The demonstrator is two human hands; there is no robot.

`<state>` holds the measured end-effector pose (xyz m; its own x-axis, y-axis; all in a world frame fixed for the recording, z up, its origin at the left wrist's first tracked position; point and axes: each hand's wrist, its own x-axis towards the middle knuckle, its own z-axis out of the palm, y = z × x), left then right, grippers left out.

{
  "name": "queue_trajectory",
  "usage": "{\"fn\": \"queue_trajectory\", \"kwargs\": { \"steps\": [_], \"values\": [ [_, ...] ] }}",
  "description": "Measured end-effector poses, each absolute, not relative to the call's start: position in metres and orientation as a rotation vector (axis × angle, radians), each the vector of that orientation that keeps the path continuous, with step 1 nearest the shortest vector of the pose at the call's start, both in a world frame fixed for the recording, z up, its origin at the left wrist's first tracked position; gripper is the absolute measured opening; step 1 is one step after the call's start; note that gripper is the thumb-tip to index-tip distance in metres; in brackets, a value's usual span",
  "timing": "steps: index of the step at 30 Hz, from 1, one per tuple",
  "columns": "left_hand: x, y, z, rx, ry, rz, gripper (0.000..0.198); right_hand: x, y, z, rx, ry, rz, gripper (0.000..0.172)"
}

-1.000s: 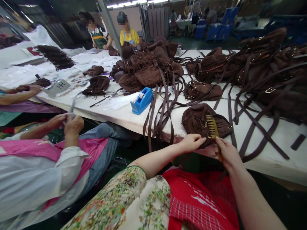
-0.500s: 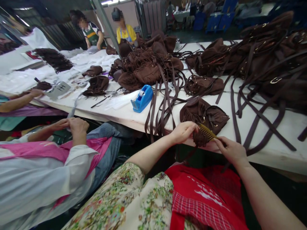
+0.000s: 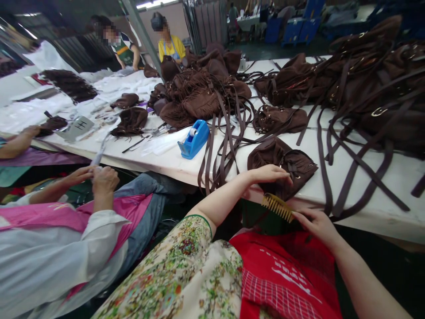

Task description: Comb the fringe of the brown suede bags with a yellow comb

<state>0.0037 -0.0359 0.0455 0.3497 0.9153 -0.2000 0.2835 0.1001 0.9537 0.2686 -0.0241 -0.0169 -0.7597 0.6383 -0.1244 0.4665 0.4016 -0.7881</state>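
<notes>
A dark brown suede bag [image 3: 299, 170] lies at the table's front edge, with gold eyelets and a gathered top. Over its near side reaches my left hand [image 3: 270, 174], fingers stretched out and bent down at the tips, the thumb hidden. The hand touches the bag or hovers just above it; I cannot tell which. A yellow-brown wide-toothed comb [image 3: 277, 207] is pinched at one end by my right hand [image 3: 317, 225]. Its teeth point down and left, in front of the table edge and apart from the bag.
Heaps of brown bags [image 3: 199, 95] with long straps [image 3: 320, 159] cover much of the white table [image 3: 159, 161]. A blue tape dispenser [image 3: 194, 139] stands left of my arm. Beside me on the left, a co-worker in a pink apron [image 3: 40, 215] handles a pale strip. Two people work across the table.
My right hand has drawn the comb down and left, out of the bag's fringe. My left hand has let go of the fringe and moved right, over the bag.
</notes>
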Motion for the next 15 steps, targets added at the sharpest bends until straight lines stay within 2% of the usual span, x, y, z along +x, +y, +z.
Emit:
{"fn": "queue_trajectory", "kwargs": {
  "steps": [3,6,10,15],
  "values": [
    [0.008,-0.045,0.044,1.532,1.002,0.532,0.039,0.275,-0.024,-0.017,-1.056,-2.305,1.434,0.041],
    [0.012,-0.047,0.034,1.477,1.119,0.511,0.050,0.277,-0.026,-0.017,-1.077,-2.189,1.541,0.039],
    [0.017,-0.047,0.023,1.238,1.173,0.608,0.056,0.276,-0.037,-0.014,-1.169,-2.018,1.659,0.042],
    [0.032,-0.047,0.013,0.808,1.172,0.887,0.047,0.270,-0.047,-0.015,-1.201,-1.717,1.774,0.046]
  ]
}}
